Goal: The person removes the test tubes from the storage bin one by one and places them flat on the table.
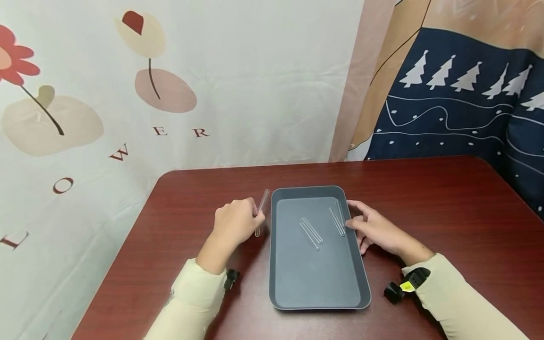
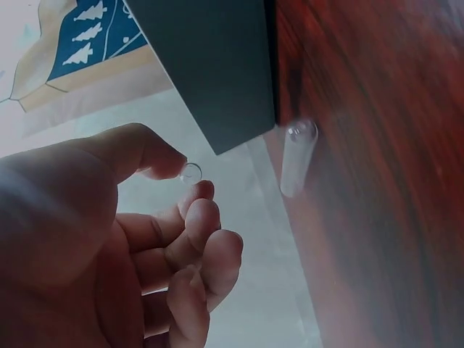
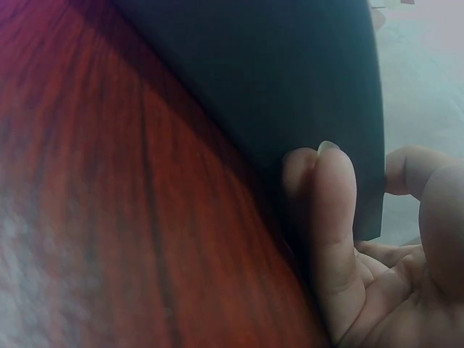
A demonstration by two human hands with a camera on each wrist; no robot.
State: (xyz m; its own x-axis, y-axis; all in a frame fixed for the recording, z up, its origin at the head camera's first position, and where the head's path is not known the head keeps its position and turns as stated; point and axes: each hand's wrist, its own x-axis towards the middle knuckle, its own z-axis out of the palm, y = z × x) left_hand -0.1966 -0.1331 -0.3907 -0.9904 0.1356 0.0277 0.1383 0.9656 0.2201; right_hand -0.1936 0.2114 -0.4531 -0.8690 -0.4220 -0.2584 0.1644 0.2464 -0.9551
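A clear glass tube (image 1: 261, 211) stood tilted just left of the grey tray (image 1: 316, 293), pinched between thumb and curled fingers of the left hand (image 1: 234, 222) above the dark red table (image 1: 446, 208). The right hand (image 1: 376, 229) rested against the tray's right rim, its fingers loosely bent and touching the edge, gripping nothing. Inside the tray, toward its far half, lay two pairs of glass tubes (image 1: 311, 232), with a flowered curtain (image 1: 85, 108) hanging beyond the table.

Both arms wear cream long sleeves (image 1: 191, 302); a black wrist strap (image 1: 418, 277) with a yellow tag circles the right cuff.
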